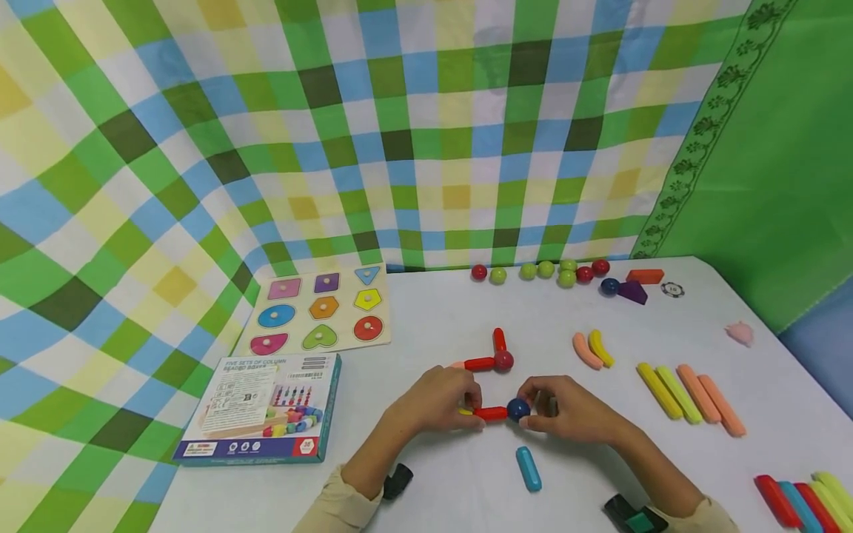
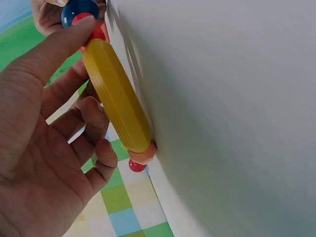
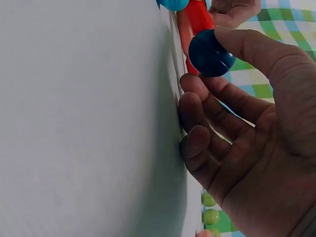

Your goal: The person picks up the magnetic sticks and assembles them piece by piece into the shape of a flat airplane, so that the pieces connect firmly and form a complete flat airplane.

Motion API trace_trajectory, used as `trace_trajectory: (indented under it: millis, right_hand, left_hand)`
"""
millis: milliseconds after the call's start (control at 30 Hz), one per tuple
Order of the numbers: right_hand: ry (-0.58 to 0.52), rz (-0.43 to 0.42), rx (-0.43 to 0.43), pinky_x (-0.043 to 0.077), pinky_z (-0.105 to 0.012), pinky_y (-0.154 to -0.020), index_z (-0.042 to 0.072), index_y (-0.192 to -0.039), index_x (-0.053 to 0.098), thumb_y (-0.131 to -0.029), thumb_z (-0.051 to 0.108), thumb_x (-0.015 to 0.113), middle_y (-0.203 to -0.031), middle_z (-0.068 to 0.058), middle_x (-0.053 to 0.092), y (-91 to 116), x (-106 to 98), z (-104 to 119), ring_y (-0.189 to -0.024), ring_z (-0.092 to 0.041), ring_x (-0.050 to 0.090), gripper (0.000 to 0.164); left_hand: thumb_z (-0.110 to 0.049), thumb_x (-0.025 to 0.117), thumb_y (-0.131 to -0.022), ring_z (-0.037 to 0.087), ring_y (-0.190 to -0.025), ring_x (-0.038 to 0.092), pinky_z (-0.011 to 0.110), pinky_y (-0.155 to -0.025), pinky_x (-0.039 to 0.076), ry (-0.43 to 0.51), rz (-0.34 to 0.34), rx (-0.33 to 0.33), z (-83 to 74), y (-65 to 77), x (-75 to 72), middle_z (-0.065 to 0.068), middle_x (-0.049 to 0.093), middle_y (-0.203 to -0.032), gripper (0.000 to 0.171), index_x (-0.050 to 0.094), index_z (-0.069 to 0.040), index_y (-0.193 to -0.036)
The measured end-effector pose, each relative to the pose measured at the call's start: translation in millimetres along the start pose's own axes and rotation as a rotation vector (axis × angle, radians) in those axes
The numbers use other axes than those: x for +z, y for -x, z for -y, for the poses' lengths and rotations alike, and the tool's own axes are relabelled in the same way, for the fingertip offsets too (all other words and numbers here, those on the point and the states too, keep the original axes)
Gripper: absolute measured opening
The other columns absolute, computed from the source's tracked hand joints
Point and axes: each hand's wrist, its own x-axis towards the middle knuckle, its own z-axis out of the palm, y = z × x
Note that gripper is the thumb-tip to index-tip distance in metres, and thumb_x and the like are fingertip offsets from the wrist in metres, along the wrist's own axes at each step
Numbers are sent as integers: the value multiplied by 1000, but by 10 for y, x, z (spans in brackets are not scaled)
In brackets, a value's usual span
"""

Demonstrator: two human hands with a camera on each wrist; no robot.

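My left hand (image 1: 440,400) pinches a red stick (image 1: 492,413) between thumb and fingers, low over the white table. A yellow stick (image 2: 118,96) lies along the same hand in the left wrist view, mostly hidden from the head view. My right hand (image 1: 569,409) holds a dark blue ball (image 1: 517,410) between thumb and fingertips, right at the red stick's end. Just beyond the hands, a red ball (image 1: 504,361) has two red sticks at it, one pointing left (image 1: 478,364) and one pointing away (image 1: 499,339). A light blue stick (image 1: 529,468) lies nearer me.
A boxed bead set (image 1: 266,407) and a shape puzzle board (image 1: 343,340) lie left. Along the back are several green balls (image 1: 546,269), red balls (image 1: 479,273) and a purple block (image 1: 633,292). Yellow and orange sticks (image 1: 723,406) lie right, with more sticks (image 1: 776,501) at the near corner.
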Motion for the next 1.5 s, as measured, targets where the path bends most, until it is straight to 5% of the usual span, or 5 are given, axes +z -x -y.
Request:
trace_trajectory:
  millis: [467,667,967,1500]
  right_hand:
    - [48,-18,34,47,-23,-60,26,-102,62,-79,44,74,-80,9,59,32,44,-24,-70,-11,55,31]
    - [132,-67,138,44,-22,-55,24,-84,60,-81,48,71,-67,10,55,187,29,113,-63,-8,52,26]
    - [122,22,209,40,-23,-53,26,-70,62,-79,51,71,-61,11,53,353,90,217,-62,-8,50,28]
    - [183,27,238,34,-24,-51,29,-61,58,-75,57,71,-56,13,51,361,292,336,-59,-7,48,34]
  left_hand:
    - [-39,81,-73,-1,-68,50,18,-69,44,-26,18,-35,-18,-19,24,-18,59,-72,22,72,-25,-87]
    - [-40,81,-73,-1,-68,50,20,-70,44,-42,13,-37,-13,-25,36,-16,60,-73,23,72,-25,-87]
    - [-40,81,-73,-1,-69,49,20,-69,43,-45,4,-35,-30,-28,20,-18,57,-73,22,71,-25,-86]
    - [-39,79,-76,1,-67,47,17,-65,40,-90,-38,-8,-203,-102,75,-14,54,-69,25,71,-22,-91]
